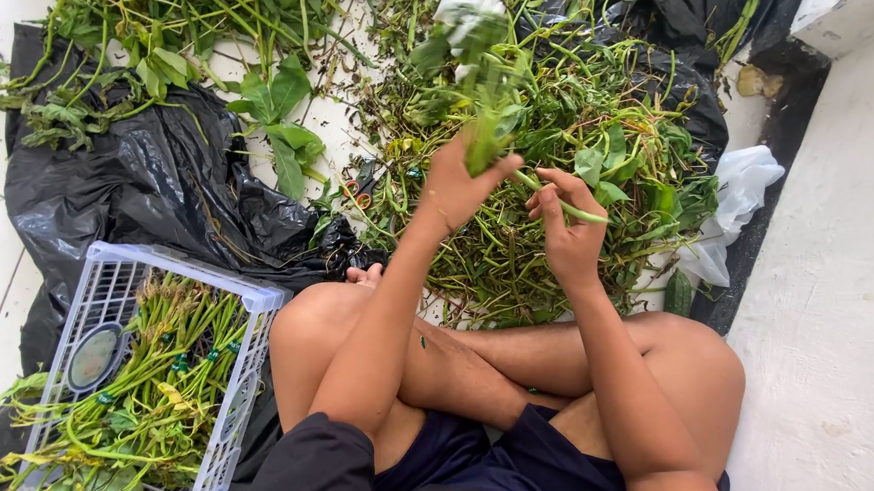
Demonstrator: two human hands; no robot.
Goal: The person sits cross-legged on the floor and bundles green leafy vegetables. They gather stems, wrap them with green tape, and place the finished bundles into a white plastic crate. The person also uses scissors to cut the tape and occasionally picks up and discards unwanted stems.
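A loose heap of green stems and leaves covers the black plastic sheet on the floor, ahead of the crossed legs. At the left, a white slatted crate holds trimmed stems. The left hand is closed round a leafy bunch held above the heap; the right hand pinches its one long stem. That thin stem could snap short if bent hard. Open room is scant: the crate touches the left knee, a white wall crowds the right.

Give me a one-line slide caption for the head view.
Left hand grips a leafy bunch; right hand pinches its stem.
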